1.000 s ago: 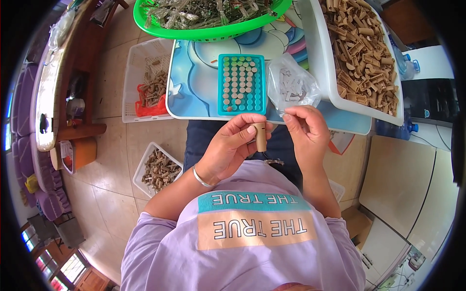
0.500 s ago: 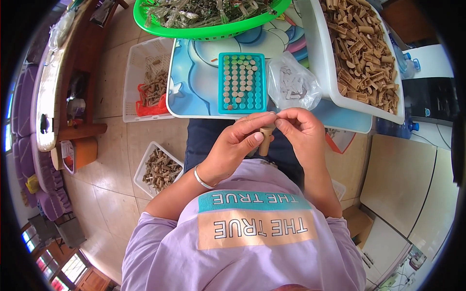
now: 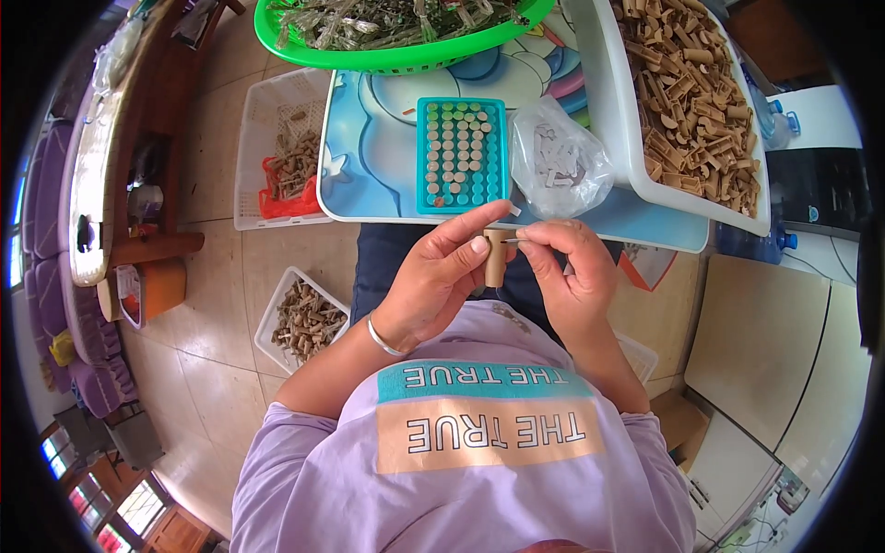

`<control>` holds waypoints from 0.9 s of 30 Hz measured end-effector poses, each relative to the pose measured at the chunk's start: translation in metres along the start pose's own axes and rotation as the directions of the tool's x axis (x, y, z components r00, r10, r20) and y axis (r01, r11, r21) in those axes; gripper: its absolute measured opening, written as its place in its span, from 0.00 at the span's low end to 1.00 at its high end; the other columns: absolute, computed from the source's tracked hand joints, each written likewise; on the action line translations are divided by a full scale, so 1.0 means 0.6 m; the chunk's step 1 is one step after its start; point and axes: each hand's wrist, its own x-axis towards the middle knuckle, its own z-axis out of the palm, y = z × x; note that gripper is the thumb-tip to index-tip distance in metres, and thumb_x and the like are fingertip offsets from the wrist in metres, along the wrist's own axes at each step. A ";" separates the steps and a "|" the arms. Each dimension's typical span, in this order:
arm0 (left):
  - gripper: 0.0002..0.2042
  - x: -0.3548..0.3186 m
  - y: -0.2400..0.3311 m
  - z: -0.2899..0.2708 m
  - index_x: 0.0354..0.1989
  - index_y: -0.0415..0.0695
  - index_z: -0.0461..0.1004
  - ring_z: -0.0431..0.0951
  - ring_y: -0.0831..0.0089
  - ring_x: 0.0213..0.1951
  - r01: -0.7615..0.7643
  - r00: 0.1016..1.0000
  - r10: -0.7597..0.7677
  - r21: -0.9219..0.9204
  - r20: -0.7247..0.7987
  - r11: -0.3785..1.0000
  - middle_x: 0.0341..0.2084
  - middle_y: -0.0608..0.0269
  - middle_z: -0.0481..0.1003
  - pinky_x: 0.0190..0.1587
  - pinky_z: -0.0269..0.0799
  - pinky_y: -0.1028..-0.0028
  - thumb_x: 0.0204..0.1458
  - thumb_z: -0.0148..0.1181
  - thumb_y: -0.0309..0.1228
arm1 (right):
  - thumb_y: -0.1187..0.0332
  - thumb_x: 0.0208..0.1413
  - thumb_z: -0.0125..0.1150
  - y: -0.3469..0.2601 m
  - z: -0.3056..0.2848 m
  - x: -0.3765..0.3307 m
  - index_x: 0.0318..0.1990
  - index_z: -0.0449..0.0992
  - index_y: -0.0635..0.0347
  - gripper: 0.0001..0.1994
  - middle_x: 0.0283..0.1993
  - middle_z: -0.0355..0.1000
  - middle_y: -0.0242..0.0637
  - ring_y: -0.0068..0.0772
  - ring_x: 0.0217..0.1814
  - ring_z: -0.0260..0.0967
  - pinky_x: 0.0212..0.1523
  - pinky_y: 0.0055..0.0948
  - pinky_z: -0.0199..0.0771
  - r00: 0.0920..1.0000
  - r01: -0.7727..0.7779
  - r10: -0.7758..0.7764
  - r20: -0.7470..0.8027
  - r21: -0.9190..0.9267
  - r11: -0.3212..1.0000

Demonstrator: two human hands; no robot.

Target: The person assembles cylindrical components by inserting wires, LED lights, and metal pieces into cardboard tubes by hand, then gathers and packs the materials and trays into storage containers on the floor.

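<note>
My left hand (image 3: pixel 442 276) grips a short tan cardboard tube (image 3: pixel 496 261) upright between thumb and fingers, just in front of the table's near edge. My right hand (image 3: pixel 564 272) pinches a small thin white piece (image 3: pixel 513 240) at the tube's top. Both hands meet above my lap. Beyond them on the blue table (image 3: pixel 378 175) lies a teal tray (image 3: pixel 461 153) with rows of round holes, most filled with tube ends. Beside it sits a clear plastic bag (image 3: pixel 558 166) of small white pieces.
A white bin (image 3: pixel 604 111) of tan tubes stands at the right, a green basket (image 3: pixel 387 60) at the back. On the tiled floor to the left are a white crate (image 3: pixel 253 157) and a small white tray (image 3: pixel 277 309) holding more tubes. A wooden bench (image 3: pixel 129 184) runs along the far left.
The tube stayed in my left hand. My right hand drew in close over the tube's top, then eased slightly right, still pinching the small piece at its rim.
</note>
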 end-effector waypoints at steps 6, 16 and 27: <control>0.23 0.001 -0.002 -0.001 0.63 0.37 0.63 0.72 0.76 0.41 -0.013 0.999 0.013 -0.013 0.032 1.000 0.40 0.64 0.73 0.47 0.69 0.76 0.60 0.55 0.30 | 0.82 0.46 0.67 0.001 0.003 0.001 0.38 0.77 0.61 0.11 0.34 0.77 0.38 0.37 0.34 0.75 0.35 0.28 0.75 0.994 0.108 -0.107 0.036 -0.035 0.994; 0.21 0.001 -0.006 -0.019 0.60 0.40 0.66 0.75 0.75 0.48 -0.001 0.998 0.003 -0.036 0.066 0.999 0.48 0.62 0.74 0.51 0.71 0.74 0.59 0.58 0.29 | 0.80 0.47 0.66 -0.006 -0.002 0.000 0.36 0.76 0.61 0.08 0.36 0.77 0.38 0.36 0.37 0.75 0.37 0.27 0.74 0.994 -0.089 0.083 0.072 0.084 0.992; 0.24 -0.004 -0.001 -0.013 0.61 0.40 0.66 0.75 0.71 0.49 0.044 0.997 -0.045 0.012 0.066 0.999 0.50 0.62 0.73 0.52 0.71 0.68 0.56 0.61 0.30 | 0.77 0.51 0.63 -0.015 -0.015 0.008 0.32 0.72 0.62 0.05 0.37 0.74 0.39 0.38 0.40 0.72 0.43 0.30 0.70 0.971 -0.173 0.138 0.193 0.176 0.969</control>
